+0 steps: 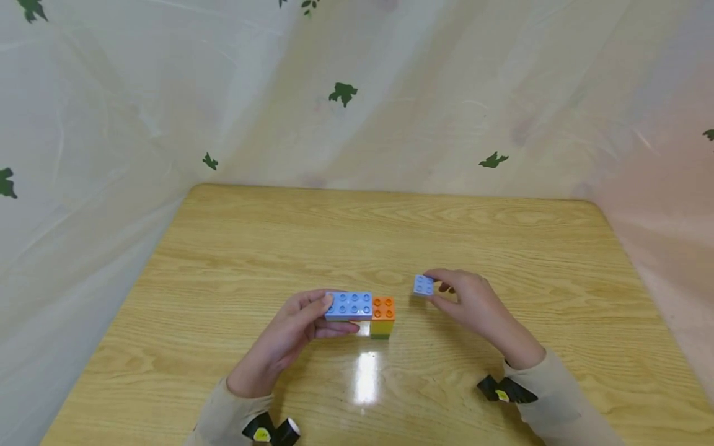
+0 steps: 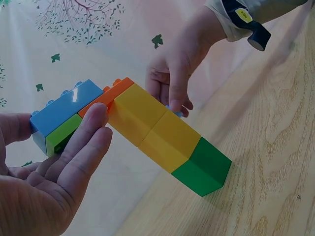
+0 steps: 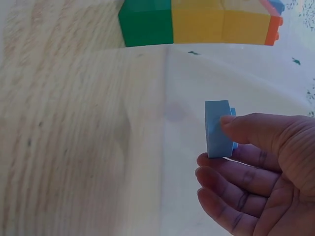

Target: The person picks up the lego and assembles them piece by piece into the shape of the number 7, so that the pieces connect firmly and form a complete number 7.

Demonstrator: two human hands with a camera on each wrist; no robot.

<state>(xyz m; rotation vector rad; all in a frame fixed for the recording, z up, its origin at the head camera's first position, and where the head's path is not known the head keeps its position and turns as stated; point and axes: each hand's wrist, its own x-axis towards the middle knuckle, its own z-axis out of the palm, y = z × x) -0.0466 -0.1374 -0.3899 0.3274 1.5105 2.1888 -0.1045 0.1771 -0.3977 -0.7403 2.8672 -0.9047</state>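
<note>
My left hand [image 1: 301, 325] grips a joined set of toy building bricks by a long blue brick [image 1: 350, 305], thumb on top and fingers below. That brick and an orange brick [image 1: 383, 308] sit at the top. Under the blue one shows a light green brick [image 2: 64, 132]. Below the orange runs a column of yellow bricks [image 2: 160, 130] ending in a dark green brick [image 2: 203, 167]; whether it touches the table I cannot tell. To the right, my right hand [image 1: 468, 300] pinches a small blue brick [image 3: 218, 129] between thumb and fingers, apart from the set.
Both hands are over a wood-grain table [image 1: 390, 229] with a glossy light reflection near its front. A pale curtain [image 1: 413, 93] with green leaf prints hangs behind and along the sides. Black straps with small cameras [image 1: 504, 390] circle both sleeves.
</note>
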